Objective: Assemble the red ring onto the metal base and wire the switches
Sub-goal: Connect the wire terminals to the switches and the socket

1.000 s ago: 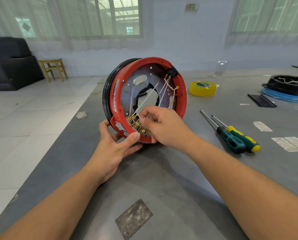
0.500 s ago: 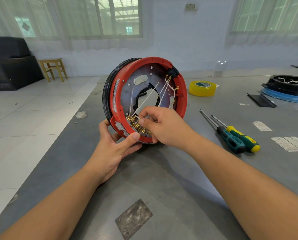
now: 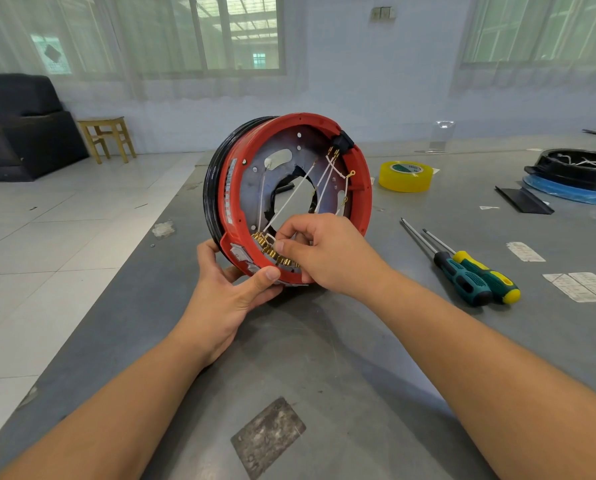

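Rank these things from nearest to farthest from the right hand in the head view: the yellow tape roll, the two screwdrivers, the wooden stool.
Measured from the right hand:
1. The two screwdrivers, on the table to its right.
2. The yellow tape roll, farther back on the table, behind and right.
3. The wooden stool, on the floor at far left, by the wall.

The red ring (image 3: 360, 188) sits fitted around the metal base (image 3: 255, 188) — a bluish-grey plate with a large central hole — and the whole assembly stands on edge on the table, its open face turned toward the viewer. White wires (image 3: 289, 199) cross the opening from the top rim down to a row of brass switch terminals (image 3: 268, 249) along the lower edge.
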Demonstrator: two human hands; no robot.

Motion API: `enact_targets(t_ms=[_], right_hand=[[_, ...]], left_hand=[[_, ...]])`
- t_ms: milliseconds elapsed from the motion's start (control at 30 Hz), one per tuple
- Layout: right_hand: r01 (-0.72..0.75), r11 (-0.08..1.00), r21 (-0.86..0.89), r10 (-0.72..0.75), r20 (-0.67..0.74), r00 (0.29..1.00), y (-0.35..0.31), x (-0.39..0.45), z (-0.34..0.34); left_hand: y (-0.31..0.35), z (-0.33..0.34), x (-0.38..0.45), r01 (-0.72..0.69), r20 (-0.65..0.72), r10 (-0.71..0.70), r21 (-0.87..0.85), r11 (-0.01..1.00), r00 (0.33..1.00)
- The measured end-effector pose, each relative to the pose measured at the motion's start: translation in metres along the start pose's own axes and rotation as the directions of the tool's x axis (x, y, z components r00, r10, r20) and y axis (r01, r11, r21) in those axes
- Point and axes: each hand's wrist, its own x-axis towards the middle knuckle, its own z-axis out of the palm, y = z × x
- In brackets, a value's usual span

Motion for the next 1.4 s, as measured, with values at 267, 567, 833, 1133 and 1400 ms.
enact_targets(t_ms=[267,567,833,1133,1400], right_hand=[[0.016,0.999,-0.042,-0.019,-0.063,0.998,-0.003,-0.002,0.003],[0.062,0.994,0.093,-0.056,-0.061,0.997,-0.008,-0.005,0.001],[0.056,0.992,0.111,-0.052,-0.031,0.998,-0.006,-0.003,-0.002],[0.054,0.993,0.102,-0.056,0.017,0.998,-0.002,-0.001,-0.007],[0.049,0.989,0.14,-0.055,0.039,0.998,0.001,0.001,-0.009]], left_hand=[[0.002,0.003,-0.001,0.002,0.003,-0.001,-0.031,1.0,1.0],[0.002,0.0,-0.002,0.033,0.041,-0.032,-0.024,0.999,0.999],[0.004,0.003,-0.002,-0.003,0.011,0.004,-0.025,1.0,1.0],[0.011,-0.003,-0.003,-0.049,-0.006,0.05,0.124,0.991,0.999],[0.016,-0.002,-0.003,-0.057,0.05,0.047,0.207,0.977,0.998]])
